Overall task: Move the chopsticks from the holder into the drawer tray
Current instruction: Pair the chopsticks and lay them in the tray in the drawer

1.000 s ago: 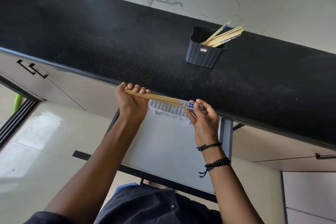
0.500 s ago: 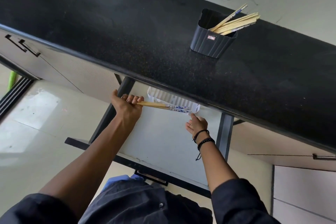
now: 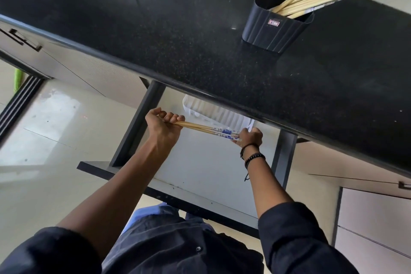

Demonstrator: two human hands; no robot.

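Observation:
A bundle of wooden chopsticks (image 3: pixel 200 128) with blue-patterned ends is held level over the open drawer (image 3: pixel 206 162). My left hand (image 3: pixel 163 128) grips its plain end, and my right hand (image 3: pixel 250 137) holds the patterned end. Just behind them the white ribbed tray (image 3: pixel 213 113) sits in the drawer, partly hidden under the counter edge. On the black counter (image 3: pixel 155 35) stands the dark ribbed holder (image 3: pixel 274 26), with several more chopsticks (image 3: pixel 311 0) leaning out to the right.
The counter's front edge overhangs the back of the drawer and the tray. Closed cabinet fronts with dark handles (image 3: pixel 22 38) lie left and right (image 3: pixel 403 184). The drawer's dark front rail (image 3: pixel 178 193) is close to my body. Pale floor tiles lie below left.
My right hand has come back up and taken the patterned end of the bundle again. The bundle sits a little lower, in front of the tray. The view has tilted down.

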